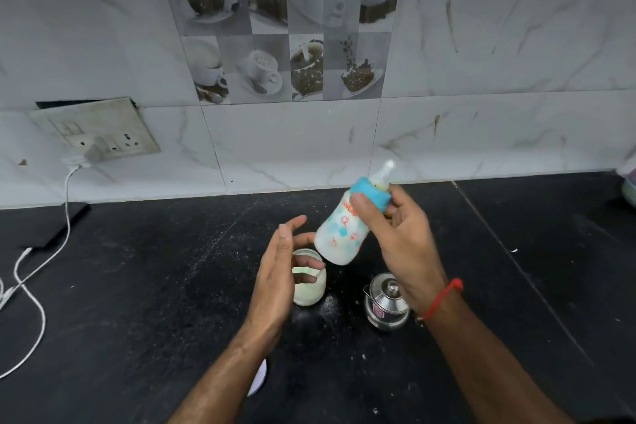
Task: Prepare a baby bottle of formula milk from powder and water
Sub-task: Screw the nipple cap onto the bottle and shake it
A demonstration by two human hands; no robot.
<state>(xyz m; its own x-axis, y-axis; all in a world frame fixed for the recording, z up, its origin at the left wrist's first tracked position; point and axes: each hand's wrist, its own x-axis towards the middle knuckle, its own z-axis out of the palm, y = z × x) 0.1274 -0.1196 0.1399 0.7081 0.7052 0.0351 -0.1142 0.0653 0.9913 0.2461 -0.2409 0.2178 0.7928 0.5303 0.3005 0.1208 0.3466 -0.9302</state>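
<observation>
Right hand gripping bottle at the neck, thumb across the blue collar, fingers wrapped behind. Bottle lifted off the desk, tilted, teat up and to the right, base down-left. Milky white inside; printed red and teal pattern on the side. Bottle edges slightly blurred. Red thread on the right wrist.

Left hand open, fingers spread and loosely curved, palm facing right, holding nothing. Sits just left of the bottle base, not touching it as far as visible.

Glass jar upright on the desk, partly hidden behind left hand fingers, pale powder inside, no lid on it. Directly below the bottle base. Small steel pot with knobbed lid standing right of the jar, near the right wrist. White specks scattered on the black desk between jar and pot.

White disc at near edge, mostly hidden by left forearm; cannot tell what it is.

Far left: wall socket with charger plugged in, white cable trailing down over the desk. Tiled wall behind with coffee-cup prints.
</observation>
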